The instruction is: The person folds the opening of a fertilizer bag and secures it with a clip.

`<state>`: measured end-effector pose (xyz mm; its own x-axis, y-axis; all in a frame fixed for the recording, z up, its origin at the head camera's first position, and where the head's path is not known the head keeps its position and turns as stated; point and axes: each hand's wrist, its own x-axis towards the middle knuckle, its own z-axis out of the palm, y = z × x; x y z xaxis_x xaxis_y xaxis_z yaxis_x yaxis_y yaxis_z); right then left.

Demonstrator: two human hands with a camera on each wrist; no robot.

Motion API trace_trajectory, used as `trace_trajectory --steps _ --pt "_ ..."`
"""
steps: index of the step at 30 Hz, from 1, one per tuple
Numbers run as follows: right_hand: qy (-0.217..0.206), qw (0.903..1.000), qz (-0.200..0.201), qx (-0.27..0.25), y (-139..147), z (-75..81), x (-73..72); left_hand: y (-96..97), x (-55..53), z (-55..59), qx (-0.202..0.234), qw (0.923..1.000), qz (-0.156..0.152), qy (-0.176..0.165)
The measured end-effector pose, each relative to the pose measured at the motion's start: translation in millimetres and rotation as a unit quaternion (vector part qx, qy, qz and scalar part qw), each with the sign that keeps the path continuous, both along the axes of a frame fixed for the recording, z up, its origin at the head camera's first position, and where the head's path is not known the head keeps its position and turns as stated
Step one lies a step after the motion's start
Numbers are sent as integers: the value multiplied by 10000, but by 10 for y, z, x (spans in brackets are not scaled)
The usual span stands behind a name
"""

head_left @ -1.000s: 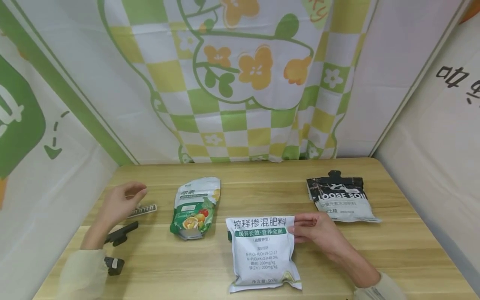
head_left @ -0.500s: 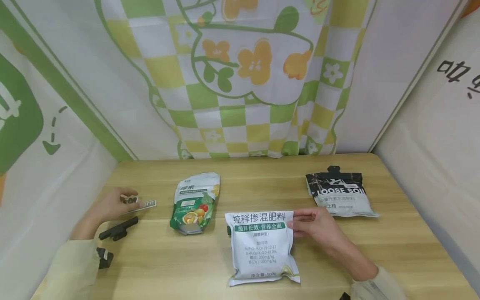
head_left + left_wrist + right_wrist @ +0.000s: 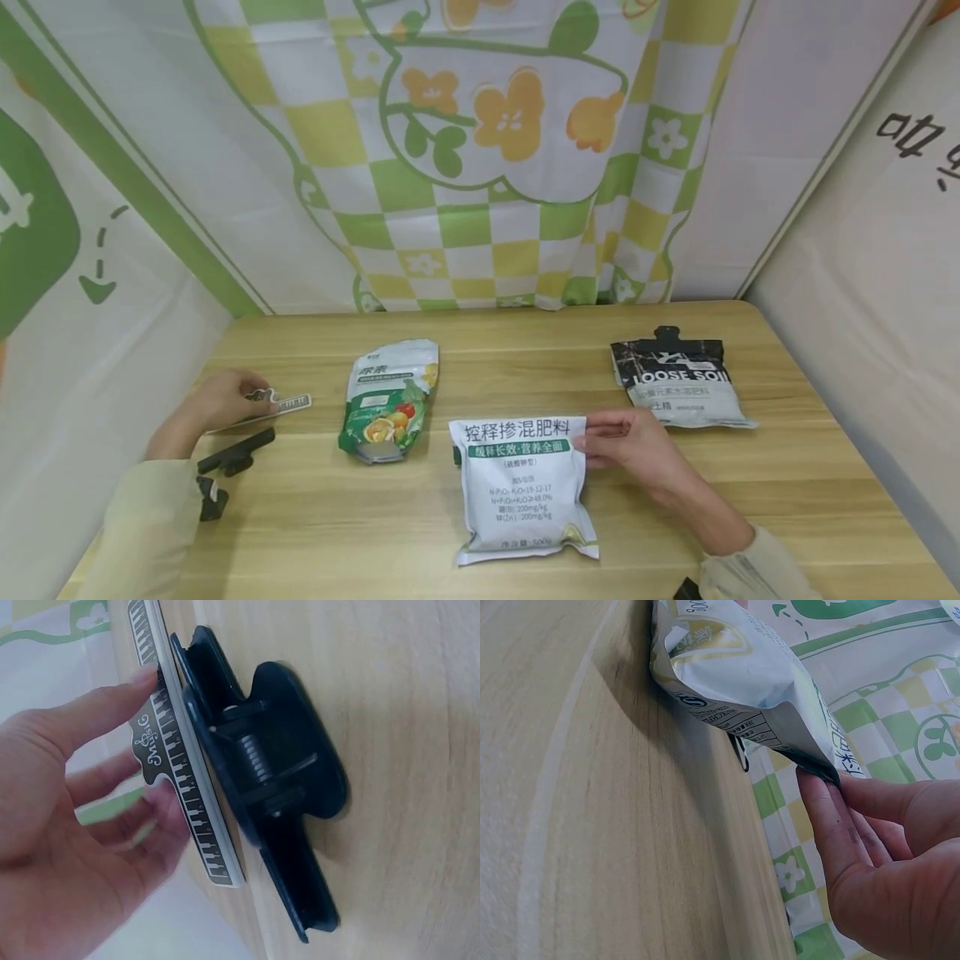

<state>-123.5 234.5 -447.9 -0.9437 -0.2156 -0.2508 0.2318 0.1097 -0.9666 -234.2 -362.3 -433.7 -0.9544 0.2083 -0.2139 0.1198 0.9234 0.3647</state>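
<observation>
My left hand (image 3: 213, 404) is at the left of the table, gripping a clip (image 3: 184, 772) with piano-key print and the word Music. The thumb lies on the clip's near side, and the other fingers are partly hidden behind it. Beside it lies a large black clip (image 3: 262, 761). At the table's front middle, a white fertilizer bag (image 3: 521, 500) has its upper right edge pinched by my right hand (image 3: 637, 454). In the right wrist view the thumb and fingertips meet on the bag's corner, and the bag is tilted up from the wood.
A green and white pouch (image 3: 390, 400) lies left of centre. At the back right is a LOOSE SOIL bag (image 3: 686, 383) with a black clip (image 3: 666, 335) on its top. A small black clip (image 3: 212, 498) lies near the left sleeve. A curtain hangs behind the table.
My left hand has come down onto the piano-print clip and now grips it, its back end slightly raised. My right hand keeps its pinch on the fertilizer bag. The head view has shifted slightly.
</observation>
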Motion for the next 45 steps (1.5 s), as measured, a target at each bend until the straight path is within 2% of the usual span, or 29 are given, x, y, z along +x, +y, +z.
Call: trace_trajectory --steps 6,11,14,21,30,35,39,45 --pt "21 10000 27 -9 0 9 1 -19 -6 46 -214 9985 248 -434" --pt "18 10000 22 -24 -4 17 2 -10 11 63 -149 9957 325 -851" --pt "17 10000 21 -41 -7 20 7 -7 23 44 -61 9952 324 -921" --pt "31 10000 56 -43 -6 16 16 -20 37 18 1 9971 295 -704" --pt "49 9999 72 -50 -6 21 17 -18 25 11 52 9978 308 -592" --pt "59 10000 56 -34 -11 31 17 -48 21 -17 230 9984 224 -465" --pt "30 10000 18 -20 -23 38 24 -97 19 -62 542 9979 177 -304" --pt "85 10000 -11 -22 -26 41 26 -133 33 -103 796 9964 285 74"
